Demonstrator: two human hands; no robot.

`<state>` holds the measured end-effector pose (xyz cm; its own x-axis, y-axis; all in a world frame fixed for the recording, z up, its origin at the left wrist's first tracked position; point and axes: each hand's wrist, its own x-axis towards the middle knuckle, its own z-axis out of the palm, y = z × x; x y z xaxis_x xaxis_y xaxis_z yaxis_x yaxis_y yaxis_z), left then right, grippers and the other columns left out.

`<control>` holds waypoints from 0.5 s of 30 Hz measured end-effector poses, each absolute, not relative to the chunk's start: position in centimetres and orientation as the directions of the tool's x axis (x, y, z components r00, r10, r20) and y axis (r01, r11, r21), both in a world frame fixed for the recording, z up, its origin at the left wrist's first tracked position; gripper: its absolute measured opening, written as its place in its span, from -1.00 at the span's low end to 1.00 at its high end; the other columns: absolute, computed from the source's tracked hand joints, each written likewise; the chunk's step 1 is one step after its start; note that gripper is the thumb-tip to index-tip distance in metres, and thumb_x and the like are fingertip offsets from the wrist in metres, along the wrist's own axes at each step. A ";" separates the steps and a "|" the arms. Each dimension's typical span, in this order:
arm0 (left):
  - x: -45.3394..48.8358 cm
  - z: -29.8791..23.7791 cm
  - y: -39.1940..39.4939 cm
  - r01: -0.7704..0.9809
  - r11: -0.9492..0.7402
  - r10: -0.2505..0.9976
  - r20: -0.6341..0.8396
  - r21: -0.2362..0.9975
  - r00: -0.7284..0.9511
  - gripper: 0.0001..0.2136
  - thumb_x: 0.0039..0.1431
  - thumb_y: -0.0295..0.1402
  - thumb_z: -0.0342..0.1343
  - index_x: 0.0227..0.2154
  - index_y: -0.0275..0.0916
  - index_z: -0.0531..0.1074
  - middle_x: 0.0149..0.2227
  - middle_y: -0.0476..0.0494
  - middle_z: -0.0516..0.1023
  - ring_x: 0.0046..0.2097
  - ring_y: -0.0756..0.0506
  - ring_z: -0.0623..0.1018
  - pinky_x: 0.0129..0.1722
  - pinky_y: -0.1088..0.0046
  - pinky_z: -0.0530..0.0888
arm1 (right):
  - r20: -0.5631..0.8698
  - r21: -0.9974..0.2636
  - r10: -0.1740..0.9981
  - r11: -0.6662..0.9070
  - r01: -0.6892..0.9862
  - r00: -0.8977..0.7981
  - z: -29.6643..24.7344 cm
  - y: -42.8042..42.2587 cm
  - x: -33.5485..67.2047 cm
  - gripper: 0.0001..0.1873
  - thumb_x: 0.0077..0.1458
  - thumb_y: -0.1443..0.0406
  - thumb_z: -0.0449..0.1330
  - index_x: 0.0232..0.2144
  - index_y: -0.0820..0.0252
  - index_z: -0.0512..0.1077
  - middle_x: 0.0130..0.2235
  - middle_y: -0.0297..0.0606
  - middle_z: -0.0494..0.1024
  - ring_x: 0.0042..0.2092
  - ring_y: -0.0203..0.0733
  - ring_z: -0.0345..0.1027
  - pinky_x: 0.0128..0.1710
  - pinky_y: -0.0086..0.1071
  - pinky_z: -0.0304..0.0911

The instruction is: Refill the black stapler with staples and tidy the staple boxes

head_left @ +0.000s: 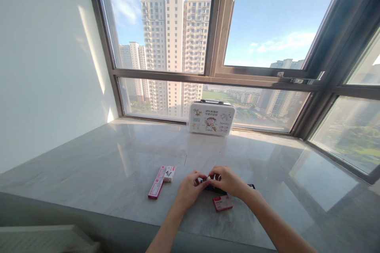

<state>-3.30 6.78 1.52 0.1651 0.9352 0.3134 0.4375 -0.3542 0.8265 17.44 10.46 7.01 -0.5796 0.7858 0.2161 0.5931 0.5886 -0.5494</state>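
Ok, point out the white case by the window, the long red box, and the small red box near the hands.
White case [211, 120], head view, middle of its printed front.
Long red box [156, 188], head view, centre of its top.
Small red box [222, 203], head view, centre of its lid.

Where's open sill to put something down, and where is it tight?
Free: the marble sill between the white wall and the pink-and-white boxes; the wide stretch right of the right hand; the strip before the white travel case. Crowded: around both hands, left hand, the dark object they hold and the small red box.
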 end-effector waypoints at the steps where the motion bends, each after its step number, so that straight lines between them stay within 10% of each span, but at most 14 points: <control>1: -3.3 1.5 6.8 0.434 -0.354 0.935 0.314 0.829 0.163 -0.68 0.25 -0.01 0.12 -0.17 -0.11 0.58 -0.19 -0.03 0.56 -0.28 -0.05 0.50 -0.28 0.48 0.35 | 0.218 -0.557 0.782 0.591 0.583 -0.584 6.9 10.6 17.5 -0.81 0.12 0.19 0.29 -0.24 0.12 0.61 -0.33 -0.32 0.59 -0.35 -0.26 0.41 -0.34 -0.47 0.21; 15: -3.2 1.1 6.9 0.489 -0.331 0.943 0.297 0.807 0.149 -0.73 0.22 -0.07 0.15 -0.16 -0.11 0.55 -0.25 -0.01 0.55 -0.30 -0.06 0.49 -0.28 0.46 0.36 | 0.249 -0.574 0.786 0.590 0.568 -0.566 6.5 10.1 17.9 -0.83 0.18 0.19 0.25 -0.26 0.11 0.60 -0.35 -0.33 0.54 -0.34 -0.24 0.37 -0.32 -0.41 0.18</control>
<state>-3.18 6.91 1.09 0.1486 0.9433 0.2969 0.4894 -0.3311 0.8068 17.88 10.08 6.54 -0.5657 0.7863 0.2485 0.5682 0.5901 -0.5735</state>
